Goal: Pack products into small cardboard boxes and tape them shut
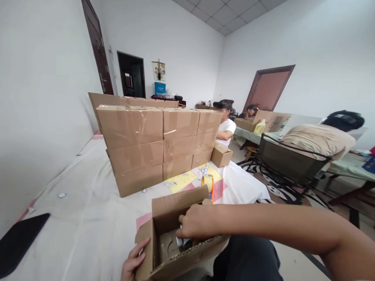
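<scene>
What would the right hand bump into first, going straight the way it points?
Probably the floor of the cardboard box, toward its left end: the right hand points down and leftward inside, though depth is unclear.

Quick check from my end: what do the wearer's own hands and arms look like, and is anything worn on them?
The bare right hand wears no glove, and the bare right forearm shows no sleeve, watch, cable or marking. The ungloved left hand shows only in part; its wrist is out of frame, so I can't tell about a sleeve there.
</scene>
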`<state>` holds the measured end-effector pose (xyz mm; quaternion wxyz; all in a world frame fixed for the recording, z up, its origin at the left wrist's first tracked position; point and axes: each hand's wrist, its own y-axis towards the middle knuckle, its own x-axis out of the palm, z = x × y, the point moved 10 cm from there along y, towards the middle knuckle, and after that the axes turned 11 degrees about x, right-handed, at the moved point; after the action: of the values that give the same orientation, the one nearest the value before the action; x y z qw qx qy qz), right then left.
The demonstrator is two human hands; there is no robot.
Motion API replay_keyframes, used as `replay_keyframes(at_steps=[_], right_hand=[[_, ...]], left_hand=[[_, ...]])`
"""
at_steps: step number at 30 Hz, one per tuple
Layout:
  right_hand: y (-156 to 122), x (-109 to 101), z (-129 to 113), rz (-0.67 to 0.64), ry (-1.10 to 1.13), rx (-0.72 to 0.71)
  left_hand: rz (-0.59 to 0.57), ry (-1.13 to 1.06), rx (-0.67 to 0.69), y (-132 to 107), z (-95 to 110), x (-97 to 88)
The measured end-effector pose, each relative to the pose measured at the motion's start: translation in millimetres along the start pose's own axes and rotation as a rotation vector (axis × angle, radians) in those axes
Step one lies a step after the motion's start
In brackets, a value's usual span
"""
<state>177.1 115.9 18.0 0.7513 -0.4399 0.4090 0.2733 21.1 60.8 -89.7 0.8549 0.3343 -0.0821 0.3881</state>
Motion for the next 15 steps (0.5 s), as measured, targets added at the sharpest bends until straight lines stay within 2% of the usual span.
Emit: replay_keyframes(at_steps=[5, 7, 11, 15], right_hand=[[7, 10, 3, 0.013, -0.023, 0.021], [10, 12, 3, 0.019, -0.017, 0.014], [15, 21, 6, 0.006, 0.014, 0.019], [17, 29, 9, 0.093, 0.227, 0.004]], left_hand=[[-0.156, 0.074, 0.189, 1, 32, 20.6], [-0.169, 0.085, 0.261, 1, 46, 22.5], [-0.183, 0.153, 0.345, 2, 57, 23.6], [-0.237, 0.198, 0.371, 0, 62, 26.5]])
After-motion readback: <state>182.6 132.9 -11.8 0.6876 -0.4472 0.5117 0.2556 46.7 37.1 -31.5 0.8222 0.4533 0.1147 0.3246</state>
